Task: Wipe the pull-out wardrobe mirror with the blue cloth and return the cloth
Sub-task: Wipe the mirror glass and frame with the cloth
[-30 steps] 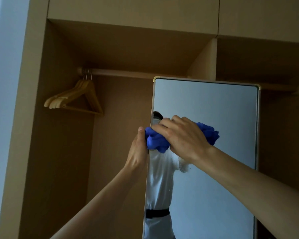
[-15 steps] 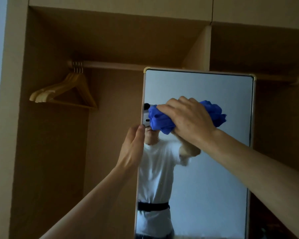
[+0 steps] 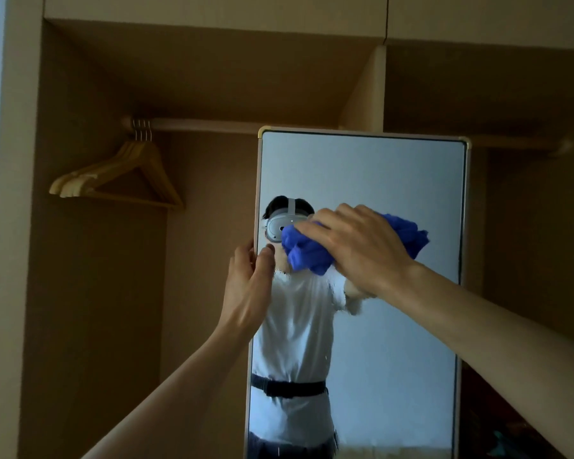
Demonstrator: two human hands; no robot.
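The tall pull-out mirror stands in front of the open wardrobe, framed in pale metal. My right hand presses a bunched blue cloth against the glass in its upper half, fingers curled over the cloth. My left hand grips the mirror's left edge at about the same height, thumb on the glass side and fingers behind the frame. The glass reflects a person in a white shirt and black belt.
Several wooden hangers hang at the left end of the wardrobe rail. A vertical divider panel stands behind the mirror's top. The left wardrobe bay holds nothing else in view.
My right hand has slid the cloth to the right and slightly up across the glass. The left hand keeps its hold on the mirror's left edge. The camera has tilted a little.
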